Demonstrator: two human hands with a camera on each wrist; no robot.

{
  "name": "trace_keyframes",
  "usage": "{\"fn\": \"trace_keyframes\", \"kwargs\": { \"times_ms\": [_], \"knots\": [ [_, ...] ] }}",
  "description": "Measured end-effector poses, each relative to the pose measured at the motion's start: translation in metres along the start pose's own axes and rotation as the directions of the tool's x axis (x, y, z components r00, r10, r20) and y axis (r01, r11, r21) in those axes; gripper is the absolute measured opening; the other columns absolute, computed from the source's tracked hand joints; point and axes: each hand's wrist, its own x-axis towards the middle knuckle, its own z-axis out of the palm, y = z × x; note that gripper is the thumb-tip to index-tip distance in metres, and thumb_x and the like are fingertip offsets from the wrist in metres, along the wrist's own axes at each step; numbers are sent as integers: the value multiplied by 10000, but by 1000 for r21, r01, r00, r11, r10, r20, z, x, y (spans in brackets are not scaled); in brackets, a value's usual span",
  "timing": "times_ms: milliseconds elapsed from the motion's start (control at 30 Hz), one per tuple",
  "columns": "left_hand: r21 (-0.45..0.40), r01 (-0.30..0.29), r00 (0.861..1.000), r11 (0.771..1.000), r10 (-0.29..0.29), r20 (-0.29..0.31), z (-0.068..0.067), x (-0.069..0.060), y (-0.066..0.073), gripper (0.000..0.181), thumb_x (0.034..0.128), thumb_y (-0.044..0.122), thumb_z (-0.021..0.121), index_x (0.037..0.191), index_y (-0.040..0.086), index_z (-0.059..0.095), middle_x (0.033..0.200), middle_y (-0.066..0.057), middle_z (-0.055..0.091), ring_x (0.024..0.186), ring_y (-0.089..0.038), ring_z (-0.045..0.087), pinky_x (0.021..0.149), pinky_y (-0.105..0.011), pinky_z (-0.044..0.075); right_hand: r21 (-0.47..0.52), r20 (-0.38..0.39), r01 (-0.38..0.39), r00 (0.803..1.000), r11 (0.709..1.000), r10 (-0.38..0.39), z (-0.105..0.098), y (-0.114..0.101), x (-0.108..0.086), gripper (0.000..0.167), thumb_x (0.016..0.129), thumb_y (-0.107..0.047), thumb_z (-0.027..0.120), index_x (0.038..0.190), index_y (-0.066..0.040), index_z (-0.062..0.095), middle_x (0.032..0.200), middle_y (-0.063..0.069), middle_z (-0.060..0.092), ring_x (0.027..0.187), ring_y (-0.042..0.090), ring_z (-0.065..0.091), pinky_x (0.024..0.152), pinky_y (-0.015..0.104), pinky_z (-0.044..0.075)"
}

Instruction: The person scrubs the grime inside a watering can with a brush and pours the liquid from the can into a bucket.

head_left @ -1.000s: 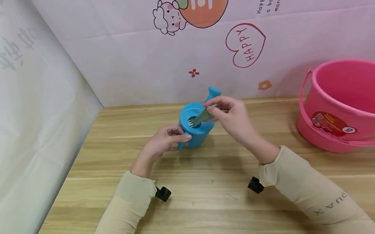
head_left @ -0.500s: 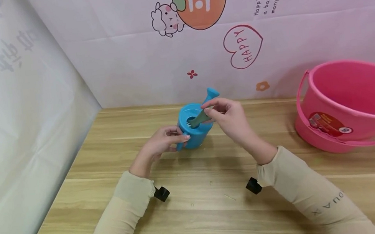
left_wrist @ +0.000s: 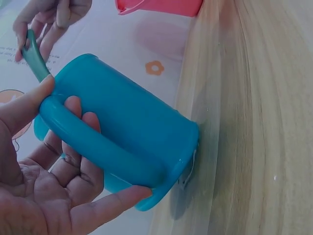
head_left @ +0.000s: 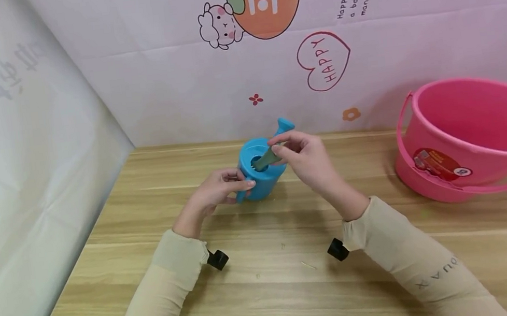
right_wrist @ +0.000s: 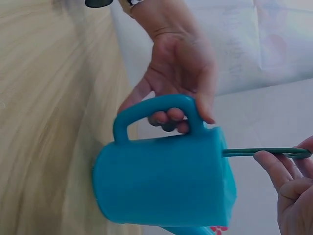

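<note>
At the can (head_left: 261, 187), right hand (head_left: 307, 159): thumb and fingers pinched one green fork (head_left: 266, 158), its pronged end slanted at the opening on top; how far in was too small to tell.
Left hand (head_left: 217, 188): clamped round the can's handle (left_wrist: 100, 139), thumb over its upper end, some fingertips through the loop.
Fork: looked light and stiff; the stem's outer end seemed the surest place to pinch.
Can: one, blue, near the back of the table (head_left: 205, 309); seemed rigid plastic, light unless filled, perhaps slippery if wet, best taken by the handle. Its contents could not be seen.
Bucket (head_left: 493, 162): one, pink, well apart to the right.
Scraps (head_left: 309, 265): at least three, tiny, on the table.
Cloth (head_left: 171, 94): pale, printed, behind everything.
</note>
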Motion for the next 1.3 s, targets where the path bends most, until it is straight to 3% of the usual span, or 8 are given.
{"fn": "trace_keyframes", "kwargs": {
  "times_ms": [200,400,500,600,733,833,967,1300],
  "knots": [
    [-15,-2,1000,1000,2,18,-2,2,0,211,993,204,680,816,111,611,892,-57,665,1002,-262,622,987,-610,487,-81,32,6,999,997,-3,7,6,2,179,1002,-98,665,1107,16,757,811,125,658,609,156,459,496,223,338],
    [-20,11,1000,1000,-11,9,-2,1,1,206,994,196,677,820,111,606,886,-56,662,1009,-263,617,984,-612,488,44,9,26,1000,999,-27,-1,-2,4,184,1004,-24,633,1127,76,725,947,162,642,733,172,612,677,259,592],
    [-8,7,1000,1000,-7,9,-1,0,2,204,991,204,683,826,111,606,895,-58,667,1016,-265,622,980,-606,494,49,26,3,1000,999,-4,0,0,5,197,1013,-44,633,1149,69,721,940,161,634,748,216,609,711,285,602],
    [2,1,1000,1000,-1,17,-1,0,3,204,991,207,684,828,111,609,907,-65,673,1014,-270,629,976,-593,501,-31,38,-23,999,999,24,4,5,4,195,1016,-97,652,1143,18,744,835,128,621,655,215,514,580,206,498],
    [6,7,1000,1000,-7,10,-4,0,3,207,992,202,679,821,109,611,913,-70,677,1000,-273,632,965,-580,512,-78,40,-22,999,997,25,8,8,3,187,1011,-121,666,1130,-10,759,774,110,610,599,174,445,487,233,331],
    [11,16,1000,1000,-16,1,-6,-1,3,208,991,216,683,826,112,611,912,-65,681,990,-265,635,954,-571,519,18,30,-24,999,1000,23,5,4,5,204,1013,-69,640,1149,54,729,895,130,636,668,132,557,576,186,499],
    [13,25,1000,1000,-25,-3,-7,0,3,212,990,229,689,828,116,611,900,-57,682,980,-256,637,948,-566,522,141,-2,-34,999,989,35,0,-2,7,225,1021,-18,608,1175,131,679,1088,177,642,854,171,682,755,322,607],
    [0,32,999,999,-32,1,-5,0,4,195,986,200,690,828,112,617,914,-66,679,999,-271,634,967,-594,506,82,47,-63,997,995,59,4,-1,7,225,1018,-61,630,1178,78,708,1039,177,646,731,176,646,741,281,599]
  ]
}}
